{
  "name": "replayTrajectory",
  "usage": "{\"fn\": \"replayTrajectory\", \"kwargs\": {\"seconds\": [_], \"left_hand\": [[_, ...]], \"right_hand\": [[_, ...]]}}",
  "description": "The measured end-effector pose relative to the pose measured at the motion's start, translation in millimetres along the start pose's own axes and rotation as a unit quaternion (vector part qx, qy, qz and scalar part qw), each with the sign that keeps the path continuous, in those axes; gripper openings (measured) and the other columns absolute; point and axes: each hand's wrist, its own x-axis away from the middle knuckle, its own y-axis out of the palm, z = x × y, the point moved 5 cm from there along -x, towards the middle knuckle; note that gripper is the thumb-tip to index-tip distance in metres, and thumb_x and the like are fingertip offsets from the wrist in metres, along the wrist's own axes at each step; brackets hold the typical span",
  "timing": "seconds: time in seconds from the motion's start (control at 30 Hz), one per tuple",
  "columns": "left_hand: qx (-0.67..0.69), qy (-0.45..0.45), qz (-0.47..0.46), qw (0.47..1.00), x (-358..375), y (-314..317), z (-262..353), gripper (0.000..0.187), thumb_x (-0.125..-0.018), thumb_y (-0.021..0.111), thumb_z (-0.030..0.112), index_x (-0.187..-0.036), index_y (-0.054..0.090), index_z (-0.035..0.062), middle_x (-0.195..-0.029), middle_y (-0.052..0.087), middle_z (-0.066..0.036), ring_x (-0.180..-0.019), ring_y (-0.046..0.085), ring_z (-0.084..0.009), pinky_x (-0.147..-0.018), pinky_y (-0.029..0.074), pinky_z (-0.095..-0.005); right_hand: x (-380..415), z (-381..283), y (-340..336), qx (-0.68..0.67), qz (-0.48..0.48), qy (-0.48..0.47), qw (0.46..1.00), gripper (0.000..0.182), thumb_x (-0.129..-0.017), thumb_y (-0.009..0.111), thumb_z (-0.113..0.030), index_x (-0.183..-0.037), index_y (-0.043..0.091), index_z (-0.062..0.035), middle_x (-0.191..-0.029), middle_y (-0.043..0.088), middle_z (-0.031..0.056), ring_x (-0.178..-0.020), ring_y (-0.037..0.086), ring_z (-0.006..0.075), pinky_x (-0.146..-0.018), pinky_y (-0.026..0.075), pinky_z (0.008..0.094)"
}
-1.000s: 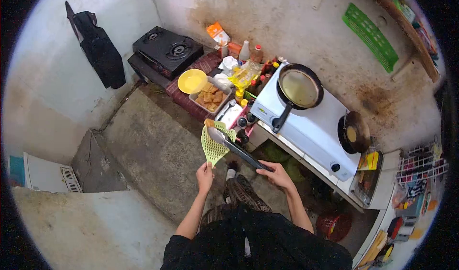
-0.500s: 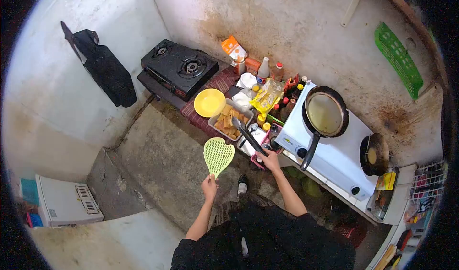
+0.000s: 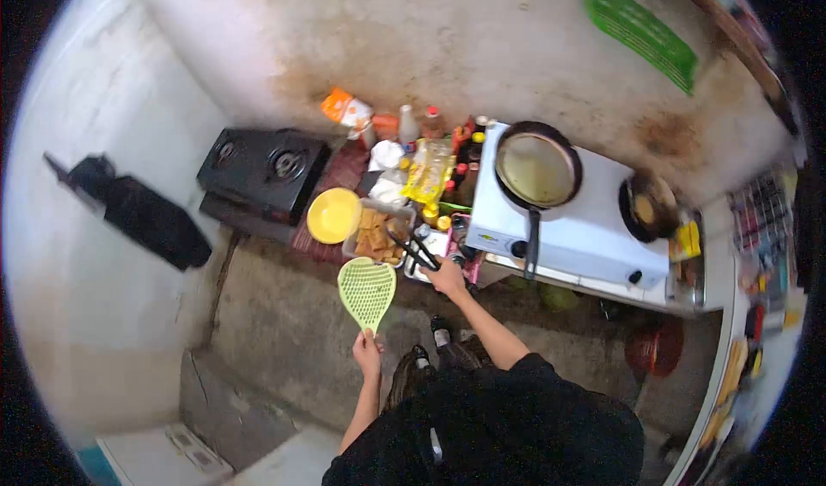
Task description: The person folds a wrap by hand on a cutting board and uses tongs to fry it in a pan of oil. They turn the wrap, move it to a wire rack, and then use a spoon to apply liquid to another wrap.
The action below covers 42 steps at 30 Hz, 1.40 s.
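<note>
Below the counter's front edge, your left hand [image 3: 367, 350] is closed around the handle of a skimmer [image 3: 366, 289], held upright. It is pale green plastic, heart-shaped, its flat face full of small holes, and nothing lies on it. Your right hand [image 3: 448, 277] grips black tongs [image 3: 416, 251], their tips reaching into the tray [image 3: 352, 243] of golden fried pieces [image 3: 376, 233] at the counter's front edge. Just left of the tray sits a yellow bowl [image 3: 333, 215]. Right of it stands the white stove [image 3: 575, 228] with a pan [image 3: 538, 166] of oil.
</note>
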Motion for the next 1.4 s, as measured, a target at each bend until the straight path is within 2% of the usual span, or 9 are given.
{"fn": "replayTrajectory", "kwargs": {"seconds": [0.07,0.13,0.17,0.27,0.33,0.47,0.9,1.0,1.4], "left_hand": [[-0.022,0.02,-0.022,0.999,5.9,3.4,13.5,0.029,-0.087,0.047,0.029,-0.086,0.053,0.0007,-0.067,0.053,-0.003,-0.05,0.044,-0.0052,-0.044,0.038,-0.0202],[-0.024,0.041,-0.042,0.998,12.2,7.4,26.4,0.029,-0.088,0.046,0.029,-0.085,0.053,0.0011,-0.064,0.05,-0.001,-0.05,0.041,-0.0049,-0.045,0.037,-0.0204],[-0.033,0.045,-0.073,0.996,15.3,10.7,28.6,0.029,-0.088,0.046,0.029,-0.085,0.053,0.0011,-0.064,0.05,-0.001,-0.05,0.041,-0.0049,-0.045,0.037,-0.0204],[-0.043,0.086,-0.175,0.98,27.4,35.3,48.7,0.03,-0.088,0.046,0.03,-0.083,0.053,0.0011,-0.062,0.048,0.0,-0.05,0.039,-0.005,-0.046,0.034,-0.0205],[-0.051,0.11,-0.182,0.976,43.4,53.8,70.1,0.033,-0.088,0.046,0.032,-0.082,0.054,0.0014,-0.061,0.045,0.001,-0.052,0.037,-0.0047,-0.047,0.031,-0.0206],[-0.081,0.168,-0.276,0.943,71.0,96.0,97.6,0.033,-0.088,0.046,0.032,-0.083,0.056,0.0009,-0.061,0.046,0.003,-0.053,0.036,-0.0039,-0.047,0.03,-0.0197],[-0.073,0.128,-0.531,0.835,266.3,285.3,64.3,0.027,-0.086,0.05,0.024,-0.083,0.058,-0.0009,-0.065,0.053,-0.001,-0.053,0.042,-0.0042,-0.05,0.033,-0.0188],[-0.074,0.043,-0.576,0.813,327.4,323.4,26.6,0.025,-0.086,0.05,0.024,-0.084,0.059,0.0001,-0.065,0.054,0.0,-0.053,0.04,-0.0038,-0.05,0.032,-0.0189],[-0.135,0.022,-0.684,0.717,519.1,455.8,-50.3,0.028,-0.086,0.051,0.026,-0.086,0.059,-0.0004,-0.065,0.056,-0.001,-0.055,0.04,-0.0043,-0.051,0.031,-0.0209]], "right_hand": [[16.1,7.2,-9.3,-0.093,-0.004,0.034,0.995,0.049,-0.069,0.064,-0.043,-0.1,0.059,-0.0059,-0.069,0.061,0.0068,-0.062,0.058,0.0135,-0.058,0.045,0.0257],[55.8,-22.3,-51.3,-0.26,-0.024,0.009,0.965,0.055,-0.069,0.065,-0.043,-0.107,0.056,-0.0036,-0.09,0.062,0.0149,-0.083,0.059,0.0221,-0.078,0.042,0.0301],[76.1,-32.9,-70.7,-0.315,-0.019,0.024,0.949,0.05,-0.072,0.064,-0.04,-0.107,0.057,-0.0039,-0.09,0.062,0.0104,-0.086,0.056,0.0184,-0.082,0.04,0.0294],[138.7,-40.8,-118.2,-0.436,-0.055,0.115,0.891,0.052,-0.076,0.062,-0.036,-0.121,0.047,-0.0127,-0.07,0.058,-0.0012,-0.047,0.044,0.0051,-0.043,0.036,0.02],[176.2,-46.7,-151.8,-0.521,-0.01,0.078,0.85,0.052,-0.08,0.058,-0.031,-0.126,0.04,-0.0157,-0.059,0.045,-0.0067,-0.04,0.03,0.0002,-0.035,0.022,0.017],[249.8,-17.4,-201.0,-0.579,0.108,0.073,0.805,0.057,-0.082,0.056,-0.027,-0.13,0.032,-0.0093,-0.055,0.037,-0.0073,-0.041,0.031,0.0014,-0.036,0.023,0.0171],[481.8,140.7,-299.3,-0.57,0.479,0.161,0.648,0.05,-0.085,0.051,-0.02,-0.128,0.033,-0.0039,-0.067,0.045,-0.0027,-0.039,0.034,0.0025,-0.036,0.028,0.0181],[532.2,180.6,-320.6,-0.543,0.519,0.198,0.63,0.05,-0.084,0.053,-0.02,-0.127,0.035,-0.004,-0.066,0.045,-0.0034,-0.04,0.034,0.0015,-0.035,0.027,0.0178],[655.1,303.6,-418.7,-0.457,0.626,0.289,0.562,0.051,-0.078,0.061,-0.023,-0.122,0.044,-0.0049,-0.056,0.042,-0.0055,-0.039,0.033,0.0024,-0.035,0.022,0.0207]]}}
